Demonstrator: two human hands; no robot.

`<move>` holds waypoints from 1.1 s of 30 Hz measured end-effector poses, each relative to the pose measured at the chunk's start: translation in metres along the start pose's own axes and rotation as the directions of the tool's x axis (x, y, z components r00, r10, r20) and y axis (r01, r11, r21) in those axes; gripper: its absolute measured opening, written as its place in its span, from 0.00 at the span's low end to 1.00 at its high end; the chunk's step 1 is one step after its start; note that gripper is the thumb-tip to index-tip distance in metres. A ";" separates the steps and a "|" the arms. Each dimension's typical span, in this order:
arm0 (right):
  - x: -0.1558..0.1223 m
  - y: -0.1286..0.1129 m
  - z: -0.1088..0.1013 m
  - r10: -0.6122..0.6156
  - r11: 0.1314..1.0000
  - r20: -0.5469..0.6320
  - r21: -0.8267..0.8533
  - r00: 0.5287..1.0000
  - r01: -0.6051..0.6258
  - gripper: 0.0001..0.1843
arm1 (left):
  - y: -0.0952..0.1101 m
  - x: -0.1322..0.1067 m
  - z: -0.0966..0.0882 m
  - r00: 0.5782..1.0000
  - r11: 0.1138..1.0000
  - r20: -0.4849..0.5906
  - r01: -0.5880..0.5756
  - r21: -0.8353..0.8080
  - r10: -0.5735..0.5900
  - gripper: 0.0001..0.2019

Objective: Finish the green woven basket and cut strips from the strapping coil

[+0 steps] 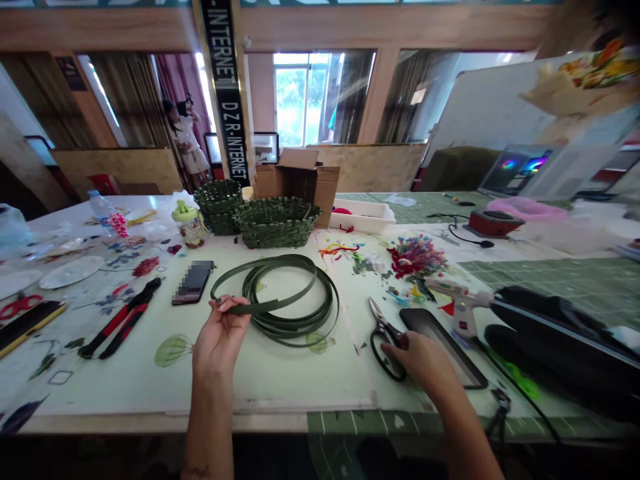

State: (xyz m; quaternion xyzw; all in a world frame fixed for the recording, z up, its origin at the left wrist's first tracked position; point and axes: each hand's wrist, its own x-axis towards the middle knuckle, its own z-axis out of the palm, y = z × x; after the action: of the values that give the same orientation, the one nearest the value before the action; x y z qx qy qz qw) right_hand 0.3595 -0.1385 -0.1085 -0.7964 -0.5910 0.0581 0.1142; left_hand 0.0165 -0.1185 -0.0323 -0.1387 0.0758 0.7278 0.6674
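My left hand (220, 343) pinches the free end of a dark green flat strip. The rest of that strip lies in a loose coil (327, 300) on the table, just beyond the hand. My right hand (427, 363) has its fingers closed on the handle of black-handled scissors (383, 325). The scissors lie on or close above the table, their blades pointing away from me and slightly parted. A black rectangular tray (425, 320) is partly covered by my right hand.
Red-handled cutters (120, 323) and a phone (194, 283) lie on the left. Two green woven baskets (277, 223) stand behind the coil, near a cardboard box (327, 190). A glue gun (465, 310) and a black bag (565, 333) are at the right. A person (190, 143) stands in the background.
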 end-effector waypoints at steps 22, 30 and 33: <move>-0.091 -0.153 0.019 -0.654 0.284 -0.011 0.923 0.757 0.260 0.30 | -0.006 -0.012 0.020 1.000 0.999 -0.003 -0.001 -0.053 0.001 0.13; -0.100 -0.148 0.018 -0.640 0.320 0.036 0.921 0.768 0.223 0.27 | -0.009 -0.013 0.023 0.998 0.998 0.028 -0.055 -0.029 0.056 0.15; -0.097 -0.150 0.024 -0.624 0.296 0.029 0.934 0.781 0.202 0.28 | -0.011 -0.014 0.021 0.997 0.998 0.052 -0.057 -0.010 0.057 0.15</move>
State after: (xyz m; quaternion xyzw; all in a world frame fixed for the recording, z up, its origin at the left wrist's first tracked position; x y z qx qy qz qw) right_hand 0.1859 -0.1872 -0.0986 -0.3927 -0.6638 0.4871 0.4098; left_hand 0.0267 -0.1248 -0.0067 -0.1200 0.0590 0.7503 0.6474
